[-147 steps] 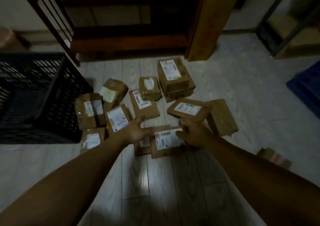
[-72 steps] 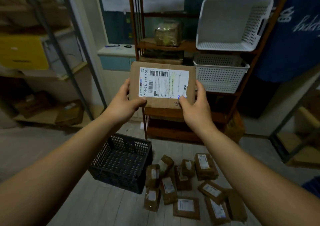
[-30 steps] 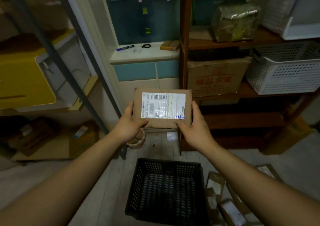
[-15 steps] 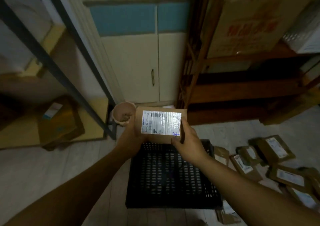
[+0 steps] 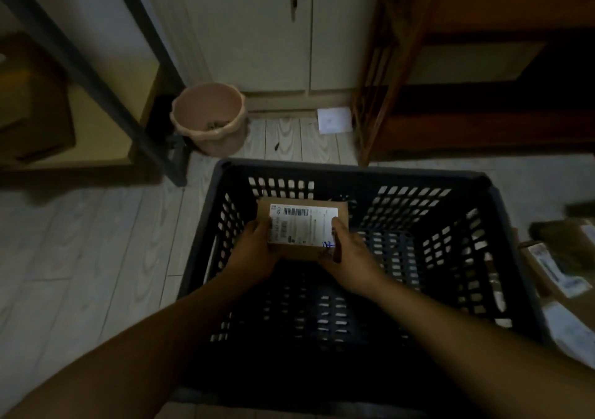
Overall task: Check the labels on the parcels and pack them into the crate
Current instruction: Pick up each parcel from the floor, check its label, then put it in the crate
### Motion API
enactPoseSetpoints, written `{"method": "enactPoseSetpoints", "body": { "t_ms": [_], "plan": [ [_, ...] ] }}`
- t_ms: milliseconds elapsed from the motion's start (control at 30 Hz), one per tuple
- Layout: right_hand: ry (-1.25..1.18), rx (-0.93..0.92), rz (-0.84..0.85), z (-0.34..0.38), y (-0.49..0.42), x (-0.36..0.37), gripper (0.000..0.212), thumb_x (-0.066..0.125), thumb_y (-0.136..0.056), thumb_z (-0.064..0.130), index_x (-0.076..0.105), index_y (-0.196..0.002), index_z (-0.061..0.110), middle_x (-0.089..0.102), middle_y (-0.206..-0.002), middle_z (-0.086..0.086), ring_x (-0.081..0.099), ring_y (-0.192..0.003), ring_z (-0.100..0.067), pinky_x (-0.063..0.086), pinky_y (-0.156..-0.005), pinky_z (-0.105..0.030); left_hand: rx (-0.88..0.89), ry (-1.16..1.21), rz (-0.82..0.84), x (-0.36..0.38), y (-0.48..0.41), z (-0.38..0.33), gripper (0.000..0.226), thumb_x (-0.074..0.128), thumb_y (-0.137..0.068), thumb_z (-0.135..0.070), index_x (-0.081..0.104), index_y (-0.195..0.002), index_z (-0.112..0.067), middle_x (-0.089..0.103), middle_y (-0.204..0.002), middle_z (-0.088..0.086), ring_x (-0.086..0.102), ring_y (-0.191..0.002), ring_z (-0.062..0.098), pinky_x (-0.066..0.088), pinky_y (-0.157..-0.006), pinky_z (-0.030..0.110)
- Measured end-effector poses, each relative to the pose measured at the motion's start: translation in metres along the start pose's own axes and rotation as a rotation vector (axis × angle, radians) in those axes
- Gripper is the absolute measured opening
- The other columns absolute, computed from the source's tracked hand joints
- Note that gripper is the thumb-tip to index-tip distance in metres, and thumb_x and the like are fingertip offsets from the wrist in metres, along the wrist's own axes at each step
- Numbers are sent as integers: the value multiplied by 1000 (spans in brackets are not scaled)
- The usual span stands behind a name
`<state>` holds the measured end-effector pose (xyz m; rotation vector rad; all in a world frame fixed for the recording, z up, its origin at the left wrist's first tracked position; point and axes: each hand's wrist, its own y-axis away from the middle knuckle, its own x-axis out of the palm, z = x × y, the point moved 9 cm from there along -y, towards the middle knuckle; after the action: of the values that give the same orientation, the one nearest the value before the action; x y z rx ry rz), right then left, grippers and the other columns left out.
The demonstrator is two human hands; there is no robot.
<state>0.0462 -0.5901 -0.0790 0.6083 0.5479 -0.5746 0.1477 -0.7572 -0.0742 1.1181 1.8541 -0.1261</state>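
Now both hands are working inside the black crate [image 5: 354, 171]. The left hand [image 5: 257, 245] is gripping the left edge of the brown parcel [image 5: 299, 253], its thumb lying over the white label [image 5: 302, 225]. The right hand [image 5: 347, 254] is pinching the right edge, thumb pressing near the label's lower corner, right beside a blue pen mark. The parcel is hanging label-up, roughly level, toward the far-left part of the crate and below its rim. Whether it is touching the bottom, I cannot tell; it is dim down there.

So where is the job standing? By my reading, the checking of this one is finished and the packing of it is happening at this instant: it is inside the walls but not yet let go. No other parcel is showing on the crate's slotted bottom, dark as it is, so this is looking like the first one going in.

Plenty is waiting, too. More parcels [image 5: 560, 267] are lying on the pale plank floor [image 5: 80, 241] just beside the crate's right wall, labels facing up, partly cut off by the frame edge, so I cannot count them. Each is needing a label check and a trip into the crate. I am calling this an early stage, most of the work remaining.
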Motion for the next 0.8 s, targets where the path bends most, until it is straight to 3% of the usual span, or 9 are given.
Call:
{"method": "enactPoseSetpoints", "body": {
  "t_ms": [133,333,433,567,700,800],
  "plan": [
    [24,17,29,-30,-32,34,85,62,-85,44,8,-150,32,28,-148,-14,43,-128,-30,39,-105,-36,-58,-134,53,38,-24,32,72,52,-90,-34,10,-148,-24,5,-155,5,19,-140,28,24,-114,42],
    [24,48,45,-47,-53,59,81,63,-87,37,14,-150,25,26,-151,-13,37,-132,-30,33,-107,-36,-44,-291,120,62,-37,53,68,52,-91,-33,16,-147,-23,-2,-157,8,15,-140,34,29,-112,48],
    [-34,75,30,-50,-61,68,70,58,-90,35,21,-149,22,30,-149,-11,38,-131,-27,33,-106,-31,-86,-238,97,59,-42,63,61,50,-93,-28,20,-146,-21,5,-157,7,19,-140,30,30,-111,42],
    [-88,95,-37,-54,-67,76,58,58,-90,29,32,-142,25,37,-141,-7,43,-125,-24,31,-89,-21,-62,-280,48,55,-49,68,60,50,-93,-29,24,-146,-20,10,-156,10,12,-142,31,21,-114,44],
    [-66,107,37,-54,-69,79,63,58,-90,34,27,-144,26,33,-146,-6,41,-128,-24,38,-100,-29,8,-414,96,59,-53,66,62,50,-91,-35,25,-145,-20,10,-156,11,2,-143,34,14,-116,49],
    [-44,152,121,-44,-54,60,76,63,-84,41,22,-147,29,26,-151,-7,37,-132,-27,37,-107,-41,-19,-342,134,46,-43,53,67,56,-87,-41,27,-144,-22,15,-155,11,8,-142,34,18,-115,51]
  ]
}}
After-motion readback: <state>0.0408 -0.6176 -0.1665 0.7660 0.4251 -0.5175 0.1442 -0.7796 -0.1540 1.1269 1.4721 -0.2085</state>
